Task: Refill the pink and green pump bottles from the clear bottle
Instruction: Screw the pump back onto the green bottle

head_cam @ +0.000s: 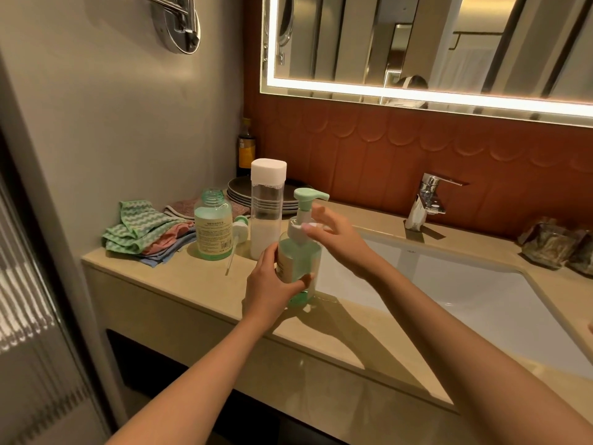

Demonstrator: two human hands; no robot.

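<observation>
A green pump bottle (300, 268) stands on the counter's front part, its green pump head (309, 195) on top. My left hand (272, 284) grips the bottle's body from the left. My right hand (333, 236) has its fingertips on the white pump collar (296, 232), the fingers spread. Behind it stands the tall clear bottle (267, 210) with a white cap, holding a little white liquid at the bottom. Left of that is a second bottle (213, 226) with its neck uncovered and greenish liquid inside. Its pump (239, 234) with a dip tube lies on the counter beside it.
Folded cloths (144, 232) lie at the counter's left end. Dark plates (239, 192) are stacked at the back with a dark bottle (246, 146) behind. The white sink (449, 284) and chrome tap (428, 200) are on the right, and wrapped items (555, 248) at far right.
</observation>
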